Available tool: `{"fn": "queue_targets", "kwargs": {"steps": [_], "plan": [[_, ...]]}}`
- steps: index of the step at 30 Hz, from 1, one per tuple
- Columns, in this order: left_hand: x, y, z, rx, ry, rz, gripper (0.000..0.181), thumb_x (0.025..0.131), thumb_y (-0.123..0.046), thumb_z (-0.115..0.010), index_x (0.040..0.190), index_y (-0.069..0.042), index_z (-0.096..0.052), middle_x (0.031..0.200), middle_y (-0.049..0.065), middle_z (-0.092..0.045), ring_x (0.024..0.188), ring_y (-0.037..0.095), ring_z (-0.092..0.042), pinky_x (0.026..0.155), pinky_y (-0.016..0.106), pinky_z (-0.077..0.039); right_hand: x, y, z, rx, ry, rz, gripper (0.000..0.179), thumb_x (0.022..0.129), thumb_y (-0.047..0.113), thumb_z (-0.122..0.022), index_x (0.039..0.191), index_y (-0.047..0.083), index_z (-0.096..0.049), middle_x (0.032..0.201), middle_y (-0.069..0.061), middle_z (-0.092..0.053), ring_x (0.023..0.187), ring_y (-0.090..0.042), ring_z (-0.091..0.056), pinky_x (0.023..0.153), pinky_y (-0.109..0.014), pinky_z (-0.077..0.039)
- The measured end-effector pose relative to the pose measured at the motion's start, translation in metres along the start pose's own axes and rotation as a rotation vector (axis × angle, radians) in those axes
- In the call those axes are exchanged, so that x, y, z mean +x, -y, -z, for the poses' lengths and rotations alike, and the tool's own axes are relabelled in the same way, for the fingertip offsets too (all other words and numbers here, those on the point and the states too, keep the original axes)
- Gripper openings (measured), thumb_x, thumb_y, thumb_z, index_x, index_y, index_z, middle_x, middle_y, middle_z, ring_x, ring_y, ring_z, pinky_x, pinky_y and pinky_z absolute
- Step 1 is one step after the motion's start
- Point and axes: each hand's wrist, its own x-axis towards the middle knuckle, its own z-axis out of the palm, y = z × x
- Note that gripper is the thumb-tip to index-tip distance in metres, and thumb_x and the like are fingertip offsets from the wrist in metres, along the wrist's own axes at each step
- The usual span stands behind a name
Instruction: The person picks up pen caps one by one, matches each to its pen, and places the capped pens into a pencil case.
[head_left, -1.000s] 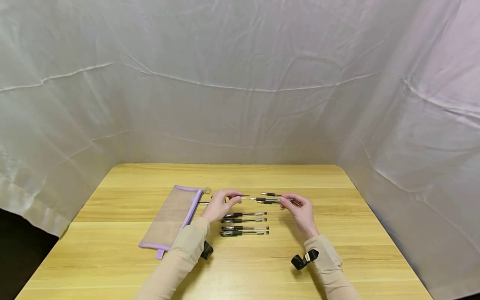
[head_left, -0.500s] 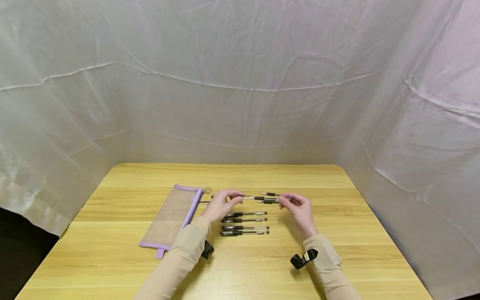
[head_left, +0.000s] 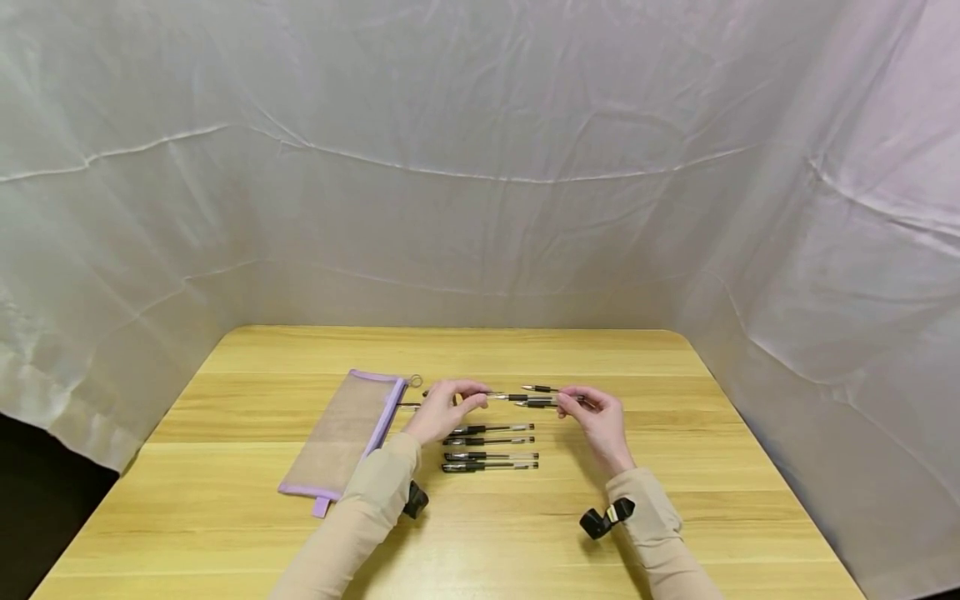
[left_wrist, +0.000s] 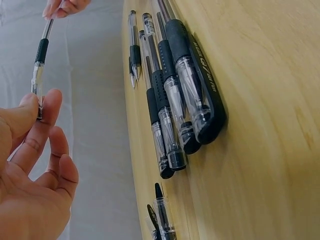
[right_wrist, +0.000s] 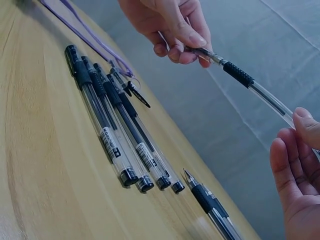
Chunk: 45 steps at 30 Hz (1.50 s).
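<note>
My left hand [head_left: 442, 410] pinches the clear cap [left_wrist: 37, 80] between thumb and forefinger, its other fingers loosely bent and apart from it. My right hand [head_left: 598, 417] grips the rear end of a black gel pen [right_wrist: 238, 74] between thumb and fingertips. The pen spans the gap between my hands, raised above the wood-grain table [head_left: 495, 537], its tip end at the cap; how firmly the two are seated I can't tell.

Nearer to me, four capped gel pens [head_left: 476, 456] lie side by side, their caps toward my left. Beyond them, close to my right hand, two uncapped pens [right_wrist: 202, 197] rest with their tips pointing left. Two loose caps [left_wrist: 161, 210] lie by my left hand, near the edge of a mesh zip pouch [head_left: 341, 433] with purple trim. A metal ring [head_left: 415, 381] sits at the pouch's far corner. Pale grey cloth [head_left: 480, 233] hangs behind the table.
</note>
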Motion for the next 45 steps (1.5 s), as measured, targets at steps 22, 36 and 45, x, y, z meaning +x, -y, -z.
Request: {"fn": "queue_targets", "kwargs": {"steps": [22,36,45], "plan": [[-0.006,-0.004,-0.006,-0.094,-0.061,-0.024,0.019,0.095,-0.019,-0.069,0.110,-0.011,-0.077,0.106,0.006,-0.078,0.089,0.019,-0.067,0.078,0.033,-0.052,-0.004,0.009,-0.008,-0.024,0.062,0.045,0.026,0.087,-0.007,-0.072,0.101,-0.025,-0.062,0.080,0.007,-0.075,0.064,-0.006,-0.067,0.065,-0.021,-0.060],[-0.004,0.000,-0.003,-0.096,-0.054,0.022,0.020,0.096,-0.020,-0.067,0.114,-0.014,-0.076,0.112,0.005,-0.076,0.089,0.014,-0.062,0.072,0.023,-0.048,-0.003,0.004,-0.005,-0.035,0.119,-0.026,0.031,0.089,-0.002,-0.072,0.108,-0.022,-0.062,0.084,0.002,-0.076,0.070,-0.007,-0.069,0.072,-0.023,-0.061],[-0.004,0.007,0.002,-0.099,-0.044,0.030,0.024,0.096,-0.019,-0.067,0.117,-0.008,-0.074,0.115,0.008,-0.075,0.102,0.020,-0.067,0.092,0.036,-0.054,0.000,0.000,-0.001,-0.021,0.210,-0.025,0.038,0.090,-0.001,-0.070,0.115,-0.026,-0.056,0.091,-0.006,-0.078,0.078,-0.009,-0.073,0.077,-0.027,-0.062]]}}
